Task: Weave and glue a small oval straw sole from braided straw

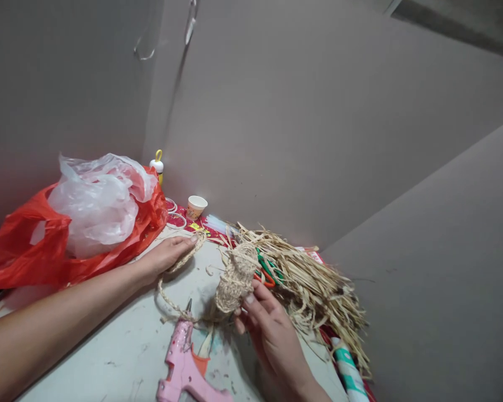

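Observation:
My left hand is closed on a braided straw cord above the white tabletop. A length of the cord hangs below the hand and loops across toward the glue gun's tip. Between the thumb and fingers of my right hand is a woven straw piece, longish, rounded at its lower end and held upright. The cord's far end passes behind this piece, so I cannot tell whether the two are joined. Close below lies a pink glue gun with an orange trigger and its metal nozzle pointing away from me.
Dry straw strands form a pile at the right, with green scissor handles and an orange handle among them. A paper cup and clear glue sticks stand near the wall. Red and white plastic bags fill the left.

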The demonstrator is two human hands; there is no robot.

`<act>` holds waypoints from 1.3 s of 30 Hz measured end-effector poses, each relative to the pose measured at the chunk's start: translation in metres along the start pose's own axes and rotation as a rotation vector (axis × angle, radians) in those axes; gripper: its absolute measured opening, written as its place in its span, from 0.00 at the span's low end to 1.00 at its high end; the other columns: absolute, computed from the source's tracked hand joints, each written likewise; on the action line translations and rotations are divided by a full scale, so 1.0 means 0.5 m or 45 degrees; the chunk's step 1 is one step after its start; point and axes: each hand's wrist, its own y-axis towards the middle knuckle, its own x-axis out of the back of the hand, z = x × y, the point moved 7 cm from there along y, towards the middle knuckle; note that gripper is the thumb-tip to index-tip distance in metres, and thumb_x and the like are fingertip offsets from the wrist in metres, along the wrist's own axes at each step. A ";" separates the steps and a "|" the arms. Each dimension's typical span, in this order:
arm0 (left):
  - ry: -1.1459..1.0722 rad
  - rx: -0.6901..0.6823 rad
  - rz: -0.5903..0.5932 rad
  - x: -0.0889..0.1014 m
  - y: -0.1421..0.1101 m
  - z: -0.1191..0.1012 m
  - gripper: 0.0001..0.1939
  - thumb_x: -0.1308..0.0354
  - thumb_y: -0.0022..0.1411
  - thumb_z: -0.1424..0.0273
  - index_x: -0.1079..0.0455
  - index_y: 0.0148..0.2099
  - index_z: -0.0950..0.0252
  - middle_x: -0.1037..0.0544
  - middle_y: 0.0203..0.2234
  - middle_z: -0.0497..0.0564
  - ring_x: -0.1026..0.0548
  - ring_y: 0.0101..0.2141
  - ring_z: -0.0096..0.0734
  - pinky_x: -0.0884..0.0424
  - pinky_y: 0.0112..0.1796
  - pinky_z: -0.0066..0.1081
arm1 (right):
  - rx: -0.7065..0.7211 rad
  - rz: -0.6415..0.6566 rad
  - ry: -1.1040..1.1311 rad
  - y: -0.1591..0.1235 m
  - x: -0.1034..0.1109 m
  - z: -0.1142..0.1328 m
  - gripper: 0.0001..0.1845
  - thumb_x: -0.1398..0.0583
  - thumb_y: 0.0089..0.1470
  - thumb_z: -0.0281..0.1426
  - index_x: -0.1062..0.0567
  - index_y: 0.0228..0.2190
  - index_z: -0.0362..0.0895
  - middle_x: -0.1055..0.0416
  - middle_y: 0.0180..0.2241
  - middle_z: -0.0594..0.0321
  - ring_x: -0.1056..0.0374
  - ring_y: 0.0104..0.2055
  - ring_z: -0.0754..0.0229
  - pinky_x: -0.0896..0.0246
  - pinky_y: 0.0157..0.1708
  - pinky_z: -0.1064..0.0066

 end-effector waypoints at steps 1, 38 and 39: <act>0.014 0.034 -0.005 0.001 0.002 0.005 0.13 0.33 0.49 0.61 0.24 0.30 0.67 0.21 0.21 0.51 0.26 0.23 0.35 0.34 0.24 0.28 | 0.016 -0.003 -0.006 -0.004 -0.001 -0.001 0.12 0.34 0.51 0.39 0.26 0.35 0.46 0.34 0.25 0.68 0.41 0.21 0.67 0.42 0.21 0.77; -0.433 0.189 -0.155 0.010 0.013 -0.003 0.08 0.48 0.56 0.84 0.27 0.32 0.75 0.20 0.23 0.58 0.21 0.23 0.34 0.23 0.29 0.30 | 0.003 -0.122 0.100 -0.002 0.014 0.007 0.15 0.29 0.42 0.34 0.25 0.32 0.44 0.30 0.25 0.69 0.34 0.22 0.67 0.37 0.18 0.79; -0.443 0.185 -0.144 0.006 0.011 -0.006 0.08 0.48 0.57 0.84 0.27 0.32 0.75 0.20 0.23 0.58 0.21 0.23 0.34 0.23 0.29 0.29 | -0.001 -0.119 0.091 -0.002 0.014 0.007 0.16 0.29 0.42 0.34 0.25 0.33 0.44 0.30 0.25 0.68 0.34 0.22 0.67 0.37 0.19 0.79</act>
